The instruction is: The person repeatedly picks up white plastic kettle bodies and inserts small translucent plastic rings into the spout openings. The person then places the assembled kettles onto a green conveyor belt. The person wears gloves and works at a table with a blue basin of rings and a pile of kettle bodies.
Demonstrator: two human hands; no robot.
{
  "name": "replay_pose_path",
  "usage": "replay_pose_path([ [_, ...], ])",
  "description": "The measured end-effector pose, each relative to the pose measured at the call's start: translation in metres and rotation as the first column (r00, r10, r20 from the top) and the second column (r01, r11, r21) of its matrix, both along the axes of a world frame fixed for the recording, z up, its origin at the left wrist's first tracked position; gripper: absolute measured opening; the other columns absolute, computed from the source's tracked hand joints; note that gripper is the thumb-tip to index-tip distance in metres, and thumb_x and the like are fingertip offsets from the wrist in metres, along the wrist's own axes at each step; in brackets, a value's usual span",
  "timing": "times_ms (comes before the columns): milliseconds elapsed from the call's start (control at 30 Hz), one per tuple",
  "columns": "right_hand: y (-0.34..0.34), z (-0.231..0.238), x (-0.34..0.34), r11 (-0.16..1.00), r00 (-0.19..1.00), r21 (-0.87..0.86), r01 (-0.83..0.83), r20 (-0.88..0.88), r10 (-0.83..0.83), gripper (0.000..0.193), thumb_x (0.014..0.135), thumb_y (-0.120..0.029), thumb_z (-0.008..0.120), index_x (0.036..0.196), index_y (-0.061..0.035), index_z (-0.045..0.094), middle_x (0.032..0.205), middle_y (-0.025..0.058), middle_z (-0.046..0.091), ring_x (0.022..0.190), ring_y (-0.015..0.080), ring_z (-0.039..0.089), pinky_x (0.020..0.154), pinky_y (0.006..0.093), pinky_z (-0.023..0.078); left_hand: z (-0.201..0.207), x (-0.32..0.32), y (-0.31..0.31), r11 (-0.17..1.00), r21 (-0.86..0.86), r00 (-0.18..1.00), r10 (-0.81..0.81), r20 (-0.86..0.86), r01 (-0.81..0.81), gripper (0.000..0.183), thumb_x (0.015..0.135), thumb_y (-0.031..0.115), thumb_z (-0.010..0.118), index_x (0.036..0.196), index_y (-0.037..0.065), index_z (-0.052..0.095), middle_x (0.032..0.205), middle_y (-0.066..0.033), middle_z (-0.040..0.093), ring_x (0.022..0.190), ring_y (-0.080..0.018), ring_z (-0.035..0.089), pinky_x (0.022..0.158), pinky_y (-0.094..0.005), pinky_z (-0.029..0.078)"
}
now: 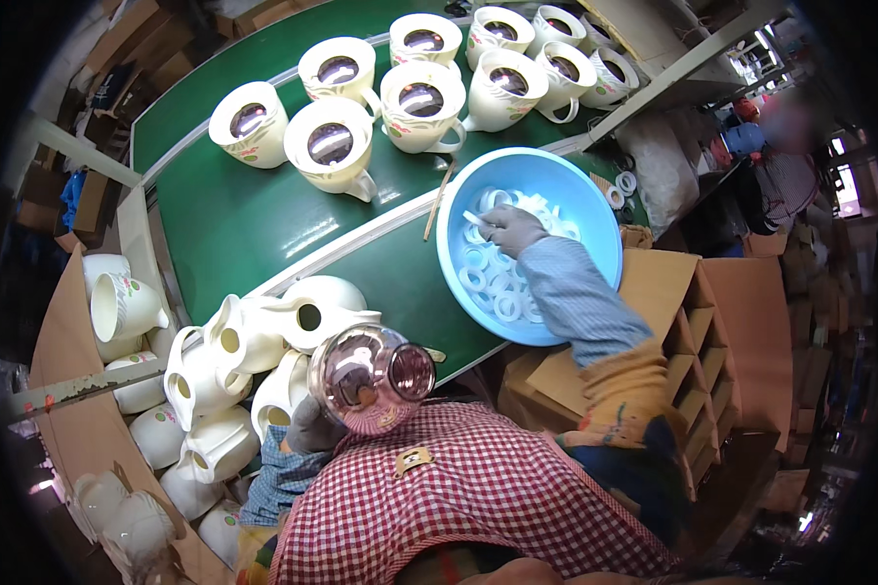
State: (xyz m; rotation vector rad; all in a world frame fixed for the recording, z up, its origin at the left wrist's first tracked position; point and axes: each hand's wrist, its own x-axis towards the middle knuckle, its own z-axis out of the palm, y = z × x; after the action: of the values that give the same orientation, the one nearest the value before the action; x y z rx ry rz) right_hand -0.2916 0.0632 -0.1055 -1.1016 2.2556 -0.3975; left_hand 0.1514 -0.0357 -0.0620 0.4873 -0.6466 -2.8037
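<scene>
My left hand (312, 427), in a grey glove, grips a shiny pinkish mirrored glass flask liner (366, 378) from its rounded side. The liner lies tilted in front of my apron, its round mouth turned to the right. In a light blue plastic basin (596, 195) my right hand (513, 232), also gloved, pinches a white plastic ring (472, 218) between thumb and fingers. Many more translucent white rings (506, 305) fill the basin beneath that hand. Close to my left hand lie several white jug bodies (252, 336) with handles and round openings.
On the green table (234, 219), several white handled jugs (330, 146) stand with dark mirrored glass inside. A thin stick (440, 200) lies left of the basin. Cardboard dividers (693, 361) stand at the right; a carton (63, 429) with more jug bodies is at the left.
</scene>
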Motion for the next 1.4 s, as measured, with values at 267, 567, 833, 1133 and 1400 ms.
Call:
replay_pose_path([
  [267, 0.029, 0.163, 0.108, 0.954, 0.401, -0.206, 0.216, 0.910, 0.105, 0.041, 0.100, -0.016, 0.066, 0.136, 0.0032, 0.060, 0.109, 0.0108, 0.073, 0.091, 0.0187, 0.073, 0.069, 0.0295, 0.061, -0.003, -0.030, 0.001, 1.000, -0.003, 1.000, 0.020, -0.023, -0.020, 0.095, 0.084, 0.052, 0.078, 0.153, 0.000, 0.037, 0.151, -0.0183, 0.049, 0.133, -0.0317, 0.054, 0.112, -0.0492, 0.046],
  [567, 0.036, 0.178, 0.172, 0.952, 0.445, -0.135, 0.273, 0.896, -0.001, 0.040, 0.101, -0.014, 0.064, 0.138, 0.0003, 0.060, 0.116, 0.0095, 0.072, 0.096, 0.0118, 0.067, 0.080, 0.0247, 0.056, 0.007, -0.023, 0.009, 0.996, -0.076, 0.995, 0.041, -0.092, -0.048, 0.100, 0.082, 0.051, 0.079, 0.155, 0.001, 0.033, 0.154, -0.0191, 0.045, 0.141, -0.0323, 0.046, 0.118, -0.0495, 0.039],
  [833, 0.046, 0.178, 0.174, 0.909, 0.799, -0.241, -0.339, 0.436, 0.414, 0.077, 0.091, -0.049, 0.074, 0.147, -0.0019, 0.050, 0.131, 0.0237, 0.064, 0.117, 0.0343, 0.066, 0.100, 0.0433, 0.053, 0.002, -0.012, 0.019, 0.995, 0.099, 0.991, -0.016, -0.136, 0.029, 0.094, 0.086, 0.058, 0.071, 0.154, 0.003, 0.035, 0.153, -0.0197, 0.047, 0.138, -0.0339, 0.049, 0.118, -0.0514, 0.039],
  [1133, 0.032, 0.157, 0.204, 0.449, 0.754, -0.774, -0.446, -0.054, 0.655, 0.090, 0.084, -0.046, 0.080, 0.146, 0.0082, 0.046, 0.151, 0.0337, 0.042, 0.139, 0.0446, 0.048, 0.114, 0.0470, 0.041, -0.009, -0.004, 0.020, 0.988, 0.137, 0.970, -0.043, -0.241, 0.077, 0.065, 0.107, 0.048, 0.039, 0.152, 0.002, 0.040, 0.151, -0.0179, 0.050, 0.138, -0.0306, 0.050, 0.118, -0.0483, 0.039],
  [1400, 0.020, 0.153, 0.221, 0.427, 0.740, -0.698, -0.575, -0.221, 0.636, 0.068, 0.091, -0.035, 0.073, 0.141, 0.0059, 0.053, 0.150, 0.0342, 0.043, 0.134, 0.0470, 0.051, 0.113, 0.0491, 0.041, -0.006, 0.008, 0.020, 0.979, 0.201, 0.983, -0.005, -0.183, 0.043, 0.060, 0.107, 0.049, 0.039, 0.147, 0.004, 0.046, 0.148, -0.0147, 0.055, 0.133, -0.0278, 0.055, 0.115, -0.0483, 0.043],
])
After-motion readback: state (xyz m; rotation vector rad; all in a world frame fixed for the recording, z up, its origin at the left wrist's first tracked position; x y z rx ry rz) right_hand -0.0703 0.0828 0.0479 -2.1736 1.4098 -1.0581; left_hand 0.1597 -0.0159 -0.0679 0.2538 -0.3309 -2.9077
